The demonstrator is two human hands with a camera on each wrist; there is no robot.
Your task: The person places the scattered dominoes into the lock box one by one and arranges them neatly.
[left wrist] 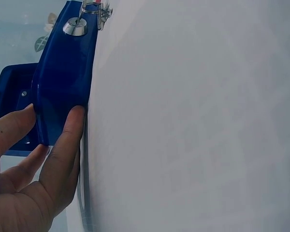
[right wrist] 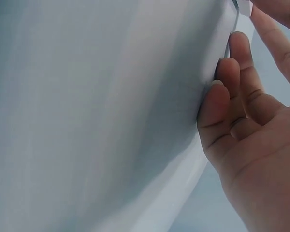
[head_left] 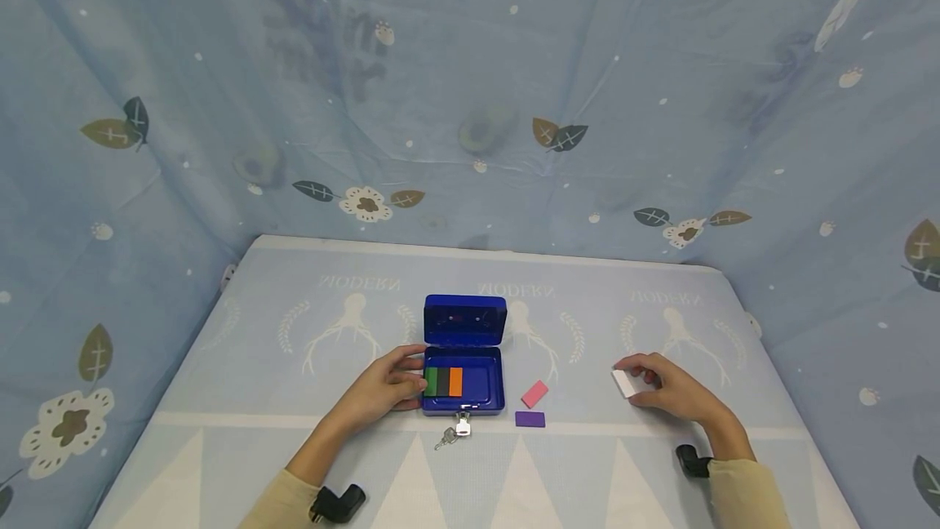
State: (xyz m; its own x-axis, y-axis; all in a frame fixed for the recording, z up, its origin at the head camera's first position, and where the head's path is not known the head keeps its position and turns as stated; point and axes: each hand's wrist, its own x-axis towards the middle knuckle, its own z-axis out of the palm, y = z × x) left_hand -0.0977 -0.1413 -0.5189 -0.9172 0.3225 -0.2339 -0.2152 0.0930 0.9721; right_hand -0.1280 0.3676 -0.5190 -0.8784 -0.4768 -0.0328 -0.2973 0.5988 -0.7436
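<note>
A blue metal cash box [head_left: 488, 404] stands with its lid [head_left: 465, 320] raised. Inside, on its left, a green block [head_left: 431, 381], a dark grey block [head_left: 444, 382] and an orange block [head_left: 456, 382] lie side by side. My left hand [head_left: 384, 382] rests against the box's left side; in the left wrist view its fairly straight fingers touch the wall and the thumb lies at the rim. Well to the right, my right hand [head_left: 670, 386] pinches a white block [head_left: 623, 384] between thumb and fingers. Only a corner of a white thing shows at the top of the right wrist view.
A pink block [head_left: 534, 394] lies slanted right of the box, with a purple block [head_left: 530, 420] nearer me. A padlock [head_left: 463, 424] hangs at the box's front, keys [head_left: 446, 437] beside it. The patterned tabletop [head_left: 294, 382] meets blue curtains [head_left: 470, 88] behind.
</note>
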